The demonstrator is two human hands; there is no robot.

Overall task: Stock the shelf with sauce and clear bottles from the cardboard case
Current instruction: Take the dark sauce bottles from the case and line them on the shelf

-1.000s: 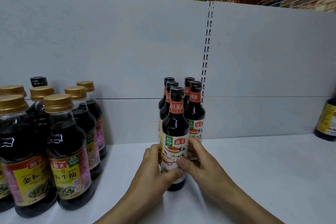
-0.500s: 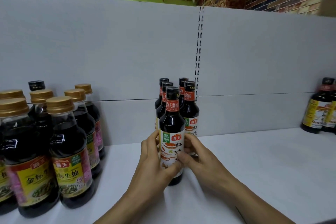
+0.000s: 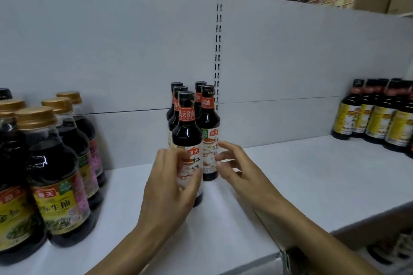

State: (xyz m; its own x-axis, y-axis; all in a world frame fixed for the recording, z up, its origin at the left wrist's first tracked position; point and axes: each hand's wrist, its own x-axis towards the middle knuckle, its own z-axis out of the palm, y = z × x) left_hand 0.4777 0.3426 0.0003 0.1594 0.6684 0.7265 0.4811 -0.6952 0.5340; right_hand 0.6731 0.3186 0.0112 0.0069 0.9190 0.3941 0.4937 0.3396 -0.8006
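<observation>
Left hand (image 3: 169,187) grips the front soy sauce bottle (image 3: 186,134), fingers curled round its white label low in the centre of the frame. Right hand (image 3: 239,172) is just right of it, fingers spread and loose, holding nothing; its blurred fingertips lie over the edge of the neighbouring bottle's label, and whether they touch cannot be told.

The gripped bottle is slim, dark and glossy, with a black cap and a red neck band reading "海天酱油". Its body label carries a red "海天" logo and a large black "红"; the rest is hidden by the hand. It stands upright on the white shelf (image 3: 290,174), at the front of a tight cluster with four matching bottles (image 3: 209,118) behind it and to its right.

At the left edge stand larger gold-capped bottles (image 3: 57,163) of dark sauce; the nearest yellow label shows "海天" and "生抽".

At the right edge stands a group of dark bottles with yellow labels (image 3: 380,123), the writing too blurred to read.

A slotted upright (image 3: 219,40) runs down the grey back panel behind the cluster.
</observation>
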